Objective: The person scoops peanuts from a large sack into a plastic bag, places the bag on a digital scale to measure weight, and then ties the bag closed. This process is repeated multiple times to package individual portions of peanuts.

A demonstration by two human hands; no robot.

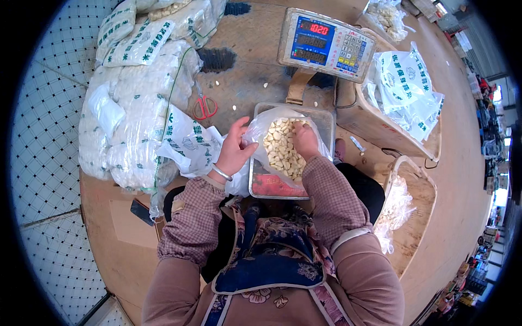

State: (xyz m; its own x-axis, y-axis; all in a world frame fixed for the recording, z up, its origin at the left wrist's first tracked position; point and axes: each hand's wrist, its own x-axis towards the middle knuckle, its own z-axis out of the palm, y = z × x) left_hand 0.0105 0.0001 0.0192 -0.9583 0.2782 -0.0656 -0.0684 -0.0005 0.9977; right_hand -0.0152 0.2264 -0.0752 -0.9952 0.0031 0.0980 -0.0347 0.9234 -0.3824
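A white plastic bag (256, 126), its mouth spread wide, is full of peeled garlic cloves (281, 148). It rests on the metal pan (260, 186) of an electronic scale. My left hand (233, 148), with a metal bangle at the wrist, holds the bag's left rim between thumb and fingers. My right hand (306, 139) reaches inside the bag at the right, its fingertips down among the cloves and partly hidden. Whether it grasps any cloves cannot be told. Behind the pan, the scale's display head (326, 45) stands on a post with red lit digits.
Packed printed bags (134, 106) are stacked at left, near red-handled scissors (205, 108). Right of the scale, a crate (381, 132) carries printed bags (408, 87); a lower crate (426, 212) contains clear plastic bags (393, 212). A dark phone-like object (142, 212) lies on cardboard. Loose cloves dot the floor.
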